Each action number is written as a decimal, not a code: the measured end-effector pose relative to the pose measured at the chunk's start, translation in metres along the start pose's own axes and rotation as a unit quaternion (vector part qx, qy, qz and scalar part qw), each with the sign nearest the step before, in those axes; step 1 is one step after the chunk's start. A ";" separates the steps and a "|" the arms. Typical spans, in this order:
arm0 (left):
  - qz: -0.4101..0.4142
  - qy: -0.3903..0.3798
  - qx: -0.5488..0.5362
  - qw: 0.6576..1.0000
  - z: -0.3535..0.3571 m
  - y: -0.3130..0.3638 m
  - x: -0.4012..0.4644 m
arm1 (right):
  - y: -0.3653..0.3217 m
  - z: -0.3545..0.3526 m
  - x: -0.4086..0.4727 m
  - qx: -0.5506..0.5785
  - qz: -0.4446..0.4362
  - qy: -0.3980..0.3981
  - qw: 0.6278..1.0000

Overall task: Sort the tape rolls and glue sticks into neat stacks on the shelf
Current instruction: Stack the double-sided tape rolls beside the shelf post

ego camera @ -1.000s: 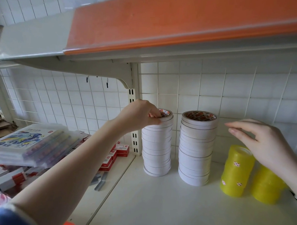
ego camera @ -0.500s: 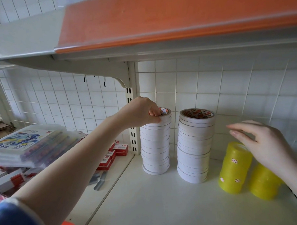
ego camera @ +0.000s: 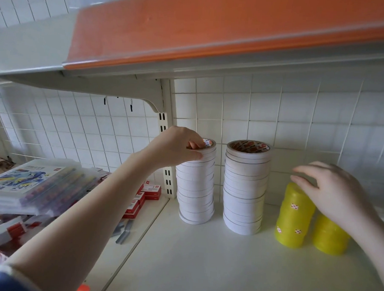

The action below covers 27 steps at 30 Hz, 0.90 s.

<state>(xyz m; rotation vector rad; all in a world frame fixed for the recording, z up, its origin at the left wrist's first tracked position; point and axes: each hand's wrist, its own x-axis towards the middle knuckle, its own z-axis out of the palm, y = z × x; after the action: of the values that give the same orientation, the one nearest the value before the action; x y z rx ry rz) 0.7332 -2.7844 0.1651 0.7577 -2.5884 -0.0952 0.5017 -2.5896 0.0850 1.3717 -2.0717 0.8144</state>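
On the white metal shelf (ego camera: 203,262) stand two tall stacks of white tape rolls. The left hand (ego camera: 175,148) curls its grip round the top roll of the left white stack (ego camera: 195,187), fingers hooked into its core. The right white stack (ego camera: 245,187) stands just beside it. Farther right, the right hand (ego camera: 332,193) hovers with fingers spread and relaxed, holding nothing, over the taller stack of yellow translucent tape rolls (ego camera: 293,215); a shorter yellow stack (ego camera: 330,237) stands beside it. At far left, a clear plastic case of coloured pens (ego camera: 37,182) lies on small red-and-white boxes (ego camera: 140,200).

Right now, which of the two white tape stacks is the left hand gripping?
The narrower white stack nearest the shelf upright: the left hand pinches its top roll. The wider stack beside it stands untouched.
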 end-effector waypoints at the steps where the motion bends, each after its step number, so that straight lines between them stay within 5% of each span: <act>1: 0.006 0.024 0.014 1.000 0.001 0.002 -0.004 | 0.001 0.000 -0.001 -0.007 -0.002 0.005 1.000; 5: 0.030 0.186 0.038 0.981 0.013 0.011 -0.028 | 0.008 -0.002 -0.007 -0.040 -0.018 0.037 0.998; 9: 0.004 0.249 0.051 0.967 0.038 0.021 -0.059 | 0.022 -0.006 -0.022 -0.062 -0.034 0.076 0.995; 15: -0.053 0.228 0.048 0.971 0.074 0.050 -0.098 | 0.032 -0.022 -0.057 -0.066 -0.028 0.081 0.994; 27: -0.014 0.157 -0.044 0.987 0.120 0.141 -0.148 | 0.058 -0.088 -0.190 -0.174 0.076 0.050 0.981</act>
<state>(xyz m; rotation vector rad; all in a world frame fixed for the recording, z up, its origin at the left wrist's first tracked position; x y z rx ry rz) 0.7228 -2.5938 0.0245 0.7142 -2.2611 -0.0891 0.5225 -2.3906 -0.0002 0.9755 -2.1345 0.5342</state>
